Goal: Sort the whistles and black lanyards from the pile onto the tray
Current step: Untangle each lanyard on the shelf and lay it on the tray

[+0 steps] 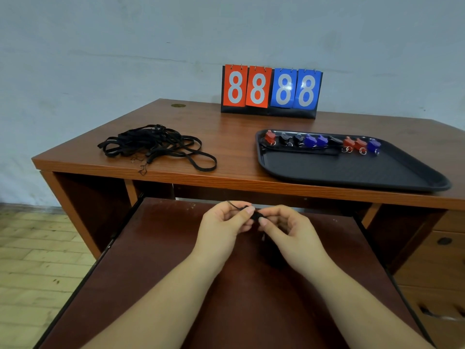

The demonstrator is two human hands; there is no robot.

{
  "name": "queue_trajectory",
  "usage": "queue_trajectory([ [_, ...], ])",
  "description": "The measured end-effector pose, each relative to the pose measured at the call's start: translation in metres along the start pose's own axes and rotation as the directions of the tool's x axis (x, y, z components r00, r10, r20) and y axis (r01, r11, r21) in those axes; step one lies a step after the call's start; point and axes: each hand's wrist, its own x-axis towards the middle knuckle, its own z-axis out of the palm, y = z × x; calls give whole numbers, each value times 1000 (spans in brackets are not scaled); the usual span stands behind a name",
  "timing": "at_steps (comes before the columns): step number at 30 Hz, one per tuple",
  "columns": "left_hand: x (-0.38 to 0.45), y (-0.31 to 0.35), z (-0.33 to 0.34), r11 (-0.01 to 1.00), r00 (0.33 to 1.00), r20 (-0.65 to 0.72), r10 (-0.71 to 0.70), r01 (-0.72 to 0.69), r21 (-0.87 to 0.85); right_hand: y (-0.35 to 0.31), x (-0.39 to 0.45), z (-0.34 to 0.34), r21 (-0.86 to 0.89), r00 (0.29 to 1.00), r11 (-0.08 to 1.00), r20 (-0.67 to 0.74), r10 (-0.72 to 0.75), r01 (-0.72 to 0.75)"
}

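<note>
Across the frame's middle the desk (226, 137) is carrying a black tray (352, 172) at right, whistles (319, 141) lining its far edge, and limp tangled lanyards (156, 144) at left. Lower centre, left hand (224, 225) and right hand (286, 227) are pinching a small black lanyard clasp (255, 214); light and floppy, probably best held there.

The small black item (256, 215) pinched between the left hand (224, 222) and right hand (286, 229) is mostly covered by fingertips; whether it is a whistle or a lanyard clip cannot be told. Both forearms run off the bottom edge. The bench (226, 137) is cut at the right edge. The pile (153, 144) is too tangled to count.
</note>
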Motion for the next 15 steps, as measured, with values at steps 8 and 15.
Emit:
queue_trajectory([
  [8,2,2,-1,998,995,-77,69,-69,3,-2,2,1,-15,999,999,10,40,-40],
  [15,17,13,-24,985,939,-339,55,-108,-138,-4,4,-10,-43,995,996,51,80,-78],
])
